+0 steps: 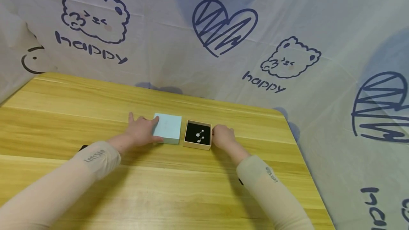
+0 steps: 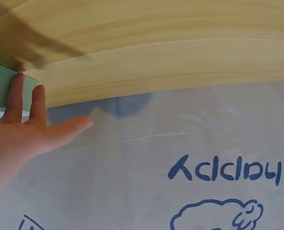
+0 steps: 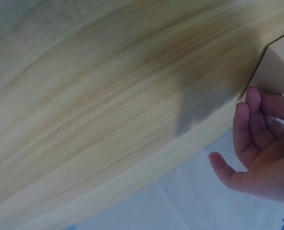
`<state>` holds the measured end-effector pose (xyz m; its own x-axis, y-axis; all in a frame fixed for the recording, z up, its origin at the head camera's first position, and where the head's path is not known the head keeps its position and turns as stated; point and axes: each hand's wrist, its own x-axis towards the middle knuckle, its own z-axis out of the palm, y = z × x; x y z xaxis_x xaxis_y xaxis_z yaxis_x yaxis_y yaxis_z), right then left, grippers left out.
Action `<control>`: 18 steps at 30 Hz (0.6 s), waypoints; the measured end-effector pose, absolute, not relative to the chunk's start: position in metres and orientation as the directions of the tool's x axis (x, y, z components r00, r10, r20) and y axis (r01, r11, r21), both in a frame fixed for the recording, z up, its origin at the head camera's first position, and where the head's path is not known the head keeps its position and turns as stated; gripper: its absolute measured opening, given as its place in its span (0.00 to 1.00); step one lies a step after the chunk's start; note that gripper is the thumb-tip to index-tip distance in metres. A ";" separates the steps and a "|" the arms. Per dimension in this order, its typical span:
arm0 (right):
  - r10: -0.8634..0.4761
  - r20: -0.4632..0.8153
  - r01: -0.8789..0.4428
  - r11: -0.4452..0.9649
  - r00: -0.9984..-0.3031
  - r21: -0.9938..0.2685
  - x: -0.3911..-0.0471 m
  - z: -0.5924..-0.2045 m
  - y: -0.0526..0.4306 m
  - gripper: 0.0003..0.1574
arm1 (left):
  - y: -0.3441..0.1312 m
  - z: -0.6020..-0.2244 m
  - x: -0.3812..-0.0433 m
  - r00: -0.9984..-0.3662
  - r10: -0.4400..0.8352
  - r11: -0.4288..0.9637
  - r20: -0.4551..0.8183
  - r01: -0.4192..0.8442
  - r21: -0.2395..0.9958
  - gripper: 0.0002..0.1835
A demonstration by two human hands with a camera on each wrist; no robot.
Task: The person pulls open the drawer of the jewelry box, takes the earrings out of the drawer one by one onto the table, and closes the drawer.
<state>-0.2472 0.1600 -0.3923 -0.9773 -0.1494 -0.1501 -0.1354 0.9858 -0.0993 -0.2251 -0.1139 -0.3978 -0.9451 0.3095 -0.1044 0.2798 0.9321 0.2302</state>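
Two small ornaments (image 1: 198,135) with white beads lie on black lining (image 1: 192,128) inside an open box (image 1: 196,146), near the tabletop's (image 1: 179,184) far edge, closer to its far right corner than its far left. The left hand (image 1: 142,130) is spread wide, touching the pale blue lid (image 1: 169,127) just left of the box. The right hand (image 1: 223,136) bends its fingers against the box's right wall; I cannot tell whether they pinch it.
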 end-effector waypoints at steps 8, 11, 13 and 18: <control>-0.116 -0.178 -0.103 0.991 -0.977 -0.080 -0.248 -0.394 0.158 0.12 | -0.121 -0.394 -0.225 -0.937 0.323 0.926 -0.131 0.284 0.247 0.48; -0.105 -0.186 -0.094 0.993 -0.977 -0.069 -0.248 -0.395 0.157 0.11 | -0.118 -0.395 -0.224 -0.938 0.331 0.921 -0.101 0.298 0.250 0.50; -0.100 -0.191 -0.089 0.994 -0.977 -0.067 -0.248 -0.396 0.158 0.11 | -0.112 -0.395 -0.223 -0.937 0.346 0.912 -0.054 0.322 0.254 0.51; -0.101 -0.201 -0.093 0.995 -0.974 -0.047 -0.248 -0.396 0.159 0.13 | -0.085 -0.392 -0.222 -0.915 0.398 0.879 0.071 0.403 0.254 0.48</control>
